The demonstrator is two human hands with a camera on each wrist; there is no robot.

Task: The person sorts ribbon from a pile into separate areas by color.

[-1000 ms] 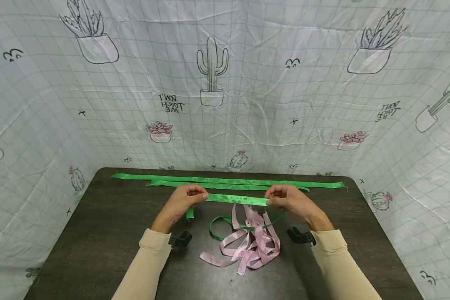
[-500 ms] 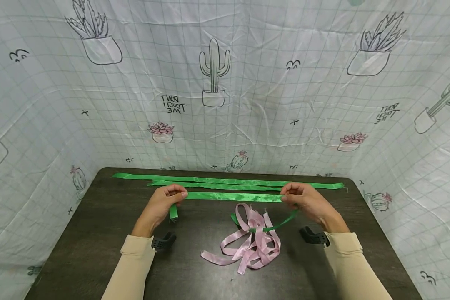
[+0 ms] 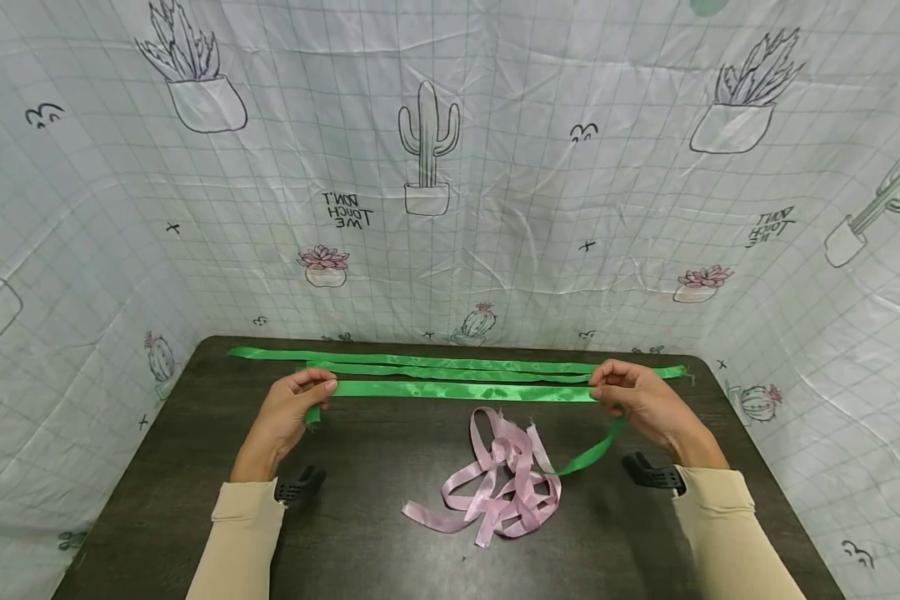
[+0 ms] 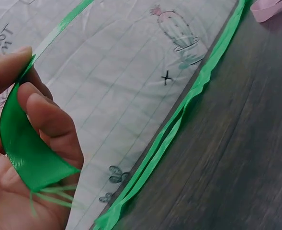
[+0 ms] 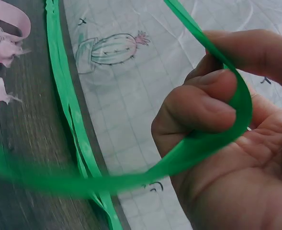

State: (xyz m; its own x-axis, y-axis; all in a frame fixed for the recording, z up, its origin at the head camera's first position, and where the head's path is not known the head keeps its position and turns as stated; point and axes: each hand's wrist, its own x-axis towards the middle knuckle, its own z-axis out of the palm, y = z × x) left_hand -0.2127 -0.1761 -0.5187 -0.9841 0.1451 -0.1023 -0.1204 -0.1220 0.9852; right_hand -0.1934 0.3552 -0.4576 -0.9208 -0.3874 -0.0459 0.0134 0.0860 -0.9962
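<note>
A green satin ribbon (image 3: 457, 390) is stretched straight between both hands above the table. My left hand (image 3: 288, 408) pinches it near one end between thumb and fingers; the short frayed tail (image 4: 33, 148) hangs over the palm in the left wrist view. My right hand (image 3: 645, 408) pinches the ribbon further along. Its loose remainder (image 5: 198, 148) loops past the right palm and, in the head view, droops toward a tangled pile of pink ribbon (image 3: 525, 492) on the table. The ribbon's far end is hidden at the pile.
Along the back edge of the dark wooden table (image 3: 375, 500) lie green ribbons (image 3: 450, 363), roughly parallel and flat. A white cloth (image 3: 525, 233) with cactus drawings hangs behind the table and at its sides.
Both hands have moved apart, left hand leftward and right hand rightward, so the stretch of green ribbon between them is longer. The green loop over the pink pile has been drawn out rightward.
</note>
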